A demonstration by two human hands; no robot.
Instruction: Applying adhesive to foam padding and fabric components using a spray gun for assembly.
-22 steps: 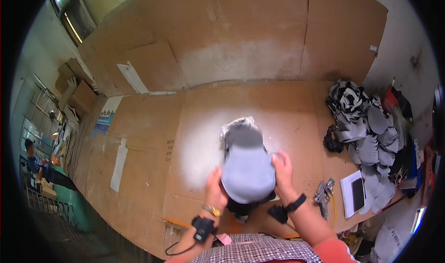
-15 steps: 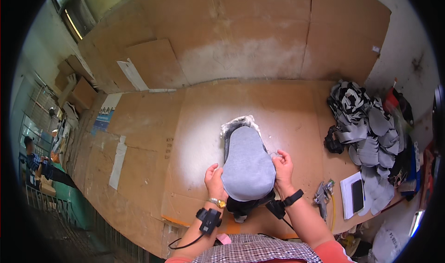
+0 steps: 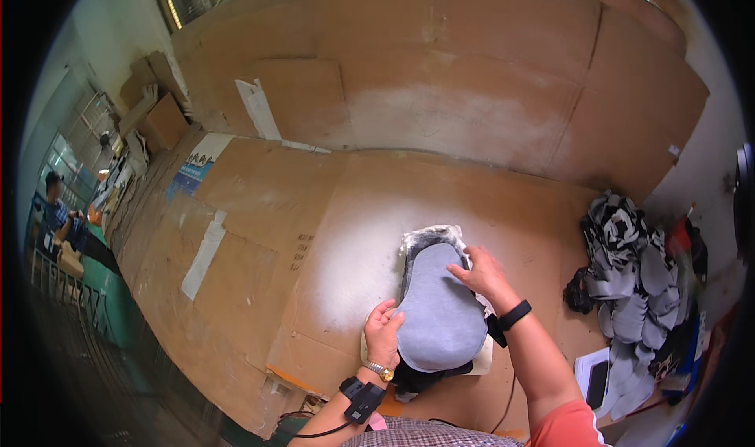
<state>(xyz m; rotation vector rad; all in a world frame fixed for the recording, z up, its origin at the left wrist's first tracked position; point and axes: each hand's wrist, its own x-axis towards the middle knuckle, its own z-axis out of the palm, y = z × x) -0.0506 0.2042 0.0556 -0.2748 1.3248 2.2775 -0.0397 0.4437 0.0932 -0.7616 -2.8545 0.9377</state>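
The grey fabric pad (image 3: 439, 313), a long rounded piece that is narrow at the far end and broad at the near end, lies just in front of you on the cardboard-covered table (image 3: 259, 211), in the middle of a pale whitish patch on the board. It rests on top of a dark piece with a lighter, ragged edge (image 3: 429, 238) that shows beyond its far end, and a cream-coloured layer (image 3: 481, 360) peeks out under its near right side. Your left hand (image 3: 384, 333) sits at the near left edge of the pad, fingers curled against that edge with the thumb up beside it, touching the fabric rather than lifting it. Your right hand (image 3: 481, 272) lies on the far right edge, fingers spread flat and pressing down on the pad's rim. You wear a gold watch and a black strapped device (image 3: 362, 396) on the left wrist, and a black band (image 3: 515, 315) on the right. Well off to your right, a heap of grey and patterned black-and-white fabric pieces (image 3: 637, 282) is stacked at the table's edge, with a white tray holding a dark flat object (image 3: 594, 374) near it. Far to your left, another person (image 3: 59, 211) sits beyond the table.
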